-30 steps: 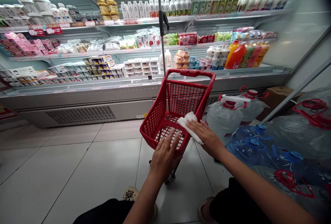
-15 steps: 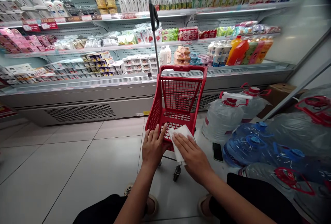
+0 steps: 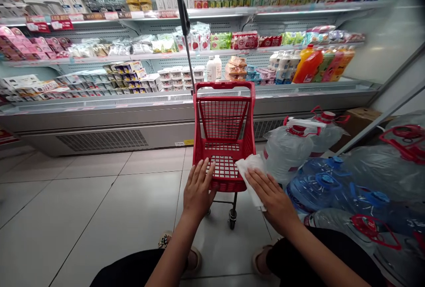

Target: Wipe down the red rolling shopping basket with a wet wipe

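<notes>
A small red plastic shopping cart (image 3: 225,134) with lattice sides stands in front of me, its near end facing my knees. At its near left corner is my left hand (image 3: 199,187), fingers stretched out and touching the rim, the thumb towards the front panel. My right hand (image 3: 270,194) presses a folded white cloth (image 3: 250,163) under its fingers, beside the near right corner of the cart. The palm side of that hand is hidden, and I cannot tell whether the cloth touches the cart.
Behind the cart runs a refrigerated shelf case (image 3: 159,134) stocked with dairy and juice. Large water jugs (image 3: 288,150) and blue water bottles (image 3: 318,187) crowd the right side. A cart wheel (image 3: 232,219) rests on the tiled floor (image 3: 133,216), with my feet nearby.
My right hand has moved right with the cloth, from the cart's front edge to its right corner. The cart has turned slightly and appears straighter. My left hand stays at the left corner.
</notes>
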### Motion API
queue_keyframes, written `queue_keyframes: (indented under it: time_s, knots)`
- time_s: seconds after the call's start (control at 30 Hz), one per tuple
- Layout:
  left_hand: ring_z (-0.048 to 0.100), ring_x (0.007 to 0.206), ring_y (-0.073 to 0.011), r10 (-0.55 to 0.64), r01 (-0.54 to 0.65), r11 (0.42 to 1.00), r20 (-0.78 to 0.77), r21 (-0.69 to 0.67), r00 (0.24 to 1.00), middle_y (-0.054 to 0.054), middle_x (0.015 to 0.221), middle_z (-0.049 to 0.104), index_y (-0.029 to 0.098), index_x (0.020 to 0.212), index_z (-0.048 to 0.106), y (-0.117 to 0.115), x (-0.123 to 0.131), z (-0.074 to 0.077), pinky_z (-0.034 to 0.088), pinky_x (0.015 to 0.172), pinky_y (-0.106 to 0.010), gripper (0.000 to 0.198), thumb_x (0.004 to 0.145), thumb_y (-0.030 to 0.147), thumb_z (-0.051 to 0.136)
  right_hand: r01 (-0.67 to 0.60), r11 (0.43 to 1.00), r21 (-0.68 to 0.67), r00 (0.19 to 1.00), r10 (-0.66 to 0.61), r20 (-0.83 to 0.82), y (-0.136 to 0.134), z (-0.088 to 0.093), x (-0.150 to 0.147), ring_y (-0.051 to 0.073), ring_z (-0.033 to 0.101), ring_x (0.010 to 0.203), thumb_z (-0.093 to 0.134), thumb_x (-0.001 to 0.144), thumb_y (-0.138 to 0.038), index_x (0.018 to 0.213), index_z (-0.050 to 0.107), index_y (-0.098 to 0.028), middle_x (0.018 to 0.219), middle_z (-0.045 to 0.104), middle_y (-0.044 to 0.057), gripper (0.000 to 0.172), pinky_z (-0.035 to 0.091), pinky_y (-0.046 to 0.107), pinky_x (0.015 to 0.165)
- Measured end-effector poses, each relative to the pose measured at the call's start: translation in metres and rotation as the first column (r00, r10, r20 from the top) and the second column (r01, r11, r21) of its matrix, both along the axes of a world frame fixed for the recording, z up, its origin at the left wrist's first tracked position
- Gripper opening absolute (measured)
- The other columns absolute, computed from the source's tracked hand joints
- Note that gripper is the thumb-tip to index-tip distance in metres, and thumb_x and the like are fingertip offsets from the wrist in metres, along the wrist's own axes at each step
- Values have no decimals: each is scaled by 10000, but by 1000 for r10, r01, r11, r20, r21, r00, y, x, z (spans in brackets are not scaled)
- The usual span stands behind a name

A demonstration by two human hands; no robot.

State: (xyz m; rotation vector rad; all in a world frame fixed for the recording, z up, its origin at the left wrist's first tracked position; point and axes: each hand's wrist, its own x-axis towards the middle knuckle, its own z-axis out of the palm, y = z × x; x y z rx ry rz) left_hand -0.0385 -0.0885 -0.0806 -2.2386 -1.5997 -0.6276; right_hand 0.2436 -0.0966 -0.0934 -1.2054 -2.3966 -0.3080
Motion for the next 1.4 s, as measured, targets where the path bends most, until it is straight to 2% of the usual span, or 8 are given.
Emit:
queue_keyframes:
  time_s: [0.27,0.4,0.6,0.87,1.0,1.17,1.3,1.4]
  knots:
    - [448,1489,-229,-9,9,998,0,54,1000,-125,1661,375,133,1666,-44,1,26,-7,321,1265,-422,871,931,64,417,-142,989,37,988,144,-64,19,1,-92,232,281,1567,415,815,-1,1668,162,-125,1682,334,84,898,304,475,1278]
    - [467,1474,-210,9,-5,997,-63,74,998,-112,1660,380,123,1667,-23,0,16,-6,330,1260,-395,842,948,88,415,-145,989,14,989,144,26,16,1,-60,202,238,1580,405,805,17,1670,175,-180,1713,259,30,916,275,444,1285]
    - [411,1511,-225,37,-34,999,-111,29,993,-90,1703,290,170,1669,148,-6,21,-5,314,1272,-413,793,951,150,485,42,999,-9,998,-42,40,13,-5,12,194,234,1582,383,836,19,1681,94,-239,1715,252,13,929,245,458,1286]
    - [345,1546,-309,-19,18,996,-3,-92,1000,-123,1729,207,221,1673,134,-15,71,-2,318,1258,-494,974,825,116,602,137,990,-45,969,-143,-200,45,-26,15,224,276,1569,331,999,-135,1683,24,-278,1708,287,30,764,324,489,1255]
    - [330,1552,-319,-152,159,970,51,-183,987,-120,1731,195,235,1677,81,-16,89,10,323,1249,-500,1054,785,141,634,171,984,-55,947,-179,-267,60,-27,10,246,265,1573,323,1058,-278,1682,8,-261,1699,311,59,700,335,506,1246]
    - [323,1558,-244,-507,490,822,19,-289,862,-106,1714,264,187,1674,11,28,56,48,302,1264,-397,1125,846,456,724,101,989,-109,969,-122,-215,36,-20,-10,250,232,1584,347,1019,-240,1683,60,-258,1704,294,42,723,288,521,1262]
    - [296,1565,-306,-476,419,861,-168,-287,863,-69,1708,295,300,1661,177,75,14,69,170,1295,-510,1102,794,568,801,-124,975,-187,990,108,-94,21,-12,-4,228,227,1585,414,948,-196,1681,106,-254,1715,250,24,797,247,465,1283]
    - [353,1533,-295,-426,375,893,-200,-250,882,-47,1695,333,346,1640,247,88,7,64,155,1289,-525,1001,823,559,783,-118,976,-182,992,108,-61,51,-7,37,199,298,1560,387,914,-105,1675,140,-286,1695,305,15,820,240,461,1286]
